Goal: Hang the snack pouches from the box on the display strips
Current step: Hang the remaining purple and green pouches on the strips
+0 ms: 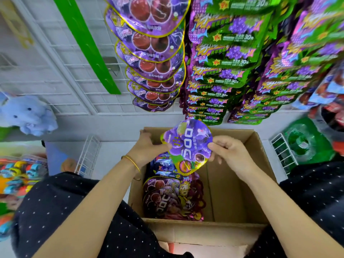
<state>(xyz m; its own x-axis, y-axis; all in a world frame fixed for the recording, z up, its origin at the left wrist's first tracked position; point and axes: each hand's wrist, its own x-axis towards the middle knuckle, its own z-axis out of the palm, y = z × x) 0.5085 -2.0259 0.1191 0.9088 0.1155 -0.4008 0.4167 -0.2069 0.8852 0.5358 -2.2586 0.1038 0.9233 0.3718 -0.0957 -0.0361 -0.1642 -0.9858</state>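
Over the open cardboard box (260,161), one purple snack pouch (188,144) is held up between both hands. The left grip (147,148) pinches its left edge, and the right grip (229,153) pinches its right edge with thumb and curled fingers. One gold bangle (133,162) circles the left wrist.

Inside the box, toward its left side, lie more pouches. A dark purple heap (167,198) lies by the near wall, with a few blue pouches (163,164) beyond it, partly hidden under the held pouch; I cannot count either lot.

Beyond the far wall of the box hangs one column of round purple pouches (152,53), at least six overlapping. Right of that are two columns of green and purple pouches (223,62), stacked too tightly to count. Up and left of the box, one bare green strip (87,43) slants across a white wire grid (61,75). One blue plush toy (28,114) hangs left of the box, with one white wire rack (88,155) nearer the box.
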